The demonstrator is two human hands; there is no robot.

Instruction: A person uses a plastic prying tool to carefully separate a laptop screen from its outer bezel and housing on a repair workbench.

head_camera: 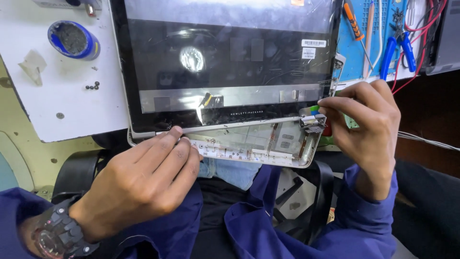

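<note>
The left hand [143, 184] lies flat, fingers together, pressing the lower left edge of an opened laptop lid [230, 72]. The right hand [366, 127] pinches the metal hinge [311, 122] at the lid's lower right corner, fingertips closed on it. The hinge seems to be mid-fitting; a steady lid looks needed. Right of the lid lie a screwdriver [353, 21] and blue-handled pliers [396, 48].

The laptop lid [225, 62] lies on the table [72, 110], a tin [73, 40] to its left, screwdriver [353, 21] and pliers [396, 50] (far right) beyond.
</note>
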